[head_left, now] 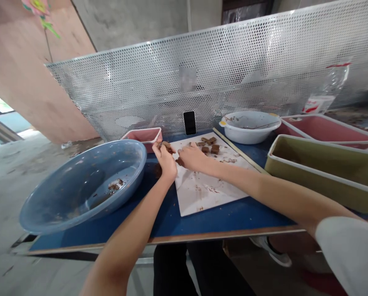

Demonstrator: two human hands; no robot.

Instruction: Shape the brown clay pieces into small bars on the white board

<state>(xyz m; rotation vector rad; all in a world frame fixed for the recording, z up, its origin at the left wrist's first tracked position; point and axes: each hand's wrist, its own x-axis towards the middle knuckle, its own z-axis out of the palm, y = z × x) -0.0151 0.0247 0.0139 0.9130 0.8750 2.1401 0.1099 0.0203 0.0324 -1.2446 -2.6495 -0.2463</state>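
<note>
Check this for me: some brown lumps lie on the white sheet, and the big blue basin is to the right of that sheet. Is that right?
Not quite: the basin is to the left of the sheet, as the head view shows. Some brown lumps do lie on the sheet.

Two hands (166, 161), one table (215, 224), one white sheet (190, 201), several brown pieces (215, 149) too bunched to count exactly, two round basins (79, 176), three rectangular troughs (310, 183), one phone (189, 123), one plastic bottle (318, 103), one thin stick (239, 150) and one perforated screen (134, 86) are in view.
</note>
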